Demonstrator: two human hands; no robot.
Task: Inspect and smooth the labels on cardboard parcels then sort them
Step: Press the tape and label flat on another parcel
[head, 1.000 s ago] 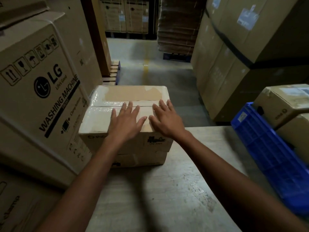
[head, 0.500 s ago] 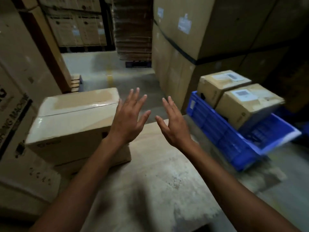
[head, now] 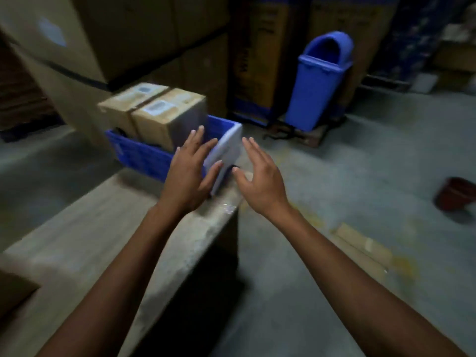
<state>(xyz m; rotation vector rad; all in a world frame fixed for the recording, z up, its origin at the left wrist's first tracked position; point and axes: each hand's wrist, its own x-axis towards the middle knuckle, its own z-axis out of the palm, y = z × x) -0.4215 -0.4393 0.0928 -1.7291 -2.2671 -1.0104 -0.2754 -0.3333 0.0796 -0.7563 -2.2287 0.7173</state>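
Observation:
Two cardboard parcels stand side by side in a blue crate [head: 140, 153] at the table's far right end: the nearer parcel [head: 168, 117] and the farther parcel [head: 126, 104], each with a white label on top. My left hand [head: 189, 176] hovers in the air in front of the crate's near corner, fingers spread and straight. My right hand [head: 260, 180] is held up beside it to the right, over the table's edge, fingers spread, holding nothing. Neither hand touches a parcel. The frame is blurred by motion.
The pale wooden table [head: 90, 240] runs from the lower left to the crate. Tall stacked cartons [head: 144, 37] rise behind. A blue bin [head: 319, 81] stands on the concrete floor, a dark red bucket [head: 456, 194] at far right, a flat cardboard scrap [head: 360, 246] on the floor.
My view has swung right, away from the stacked box my hands rested on. Both hands lifted off it and moved, open, toward the blue crate with the two parcels.

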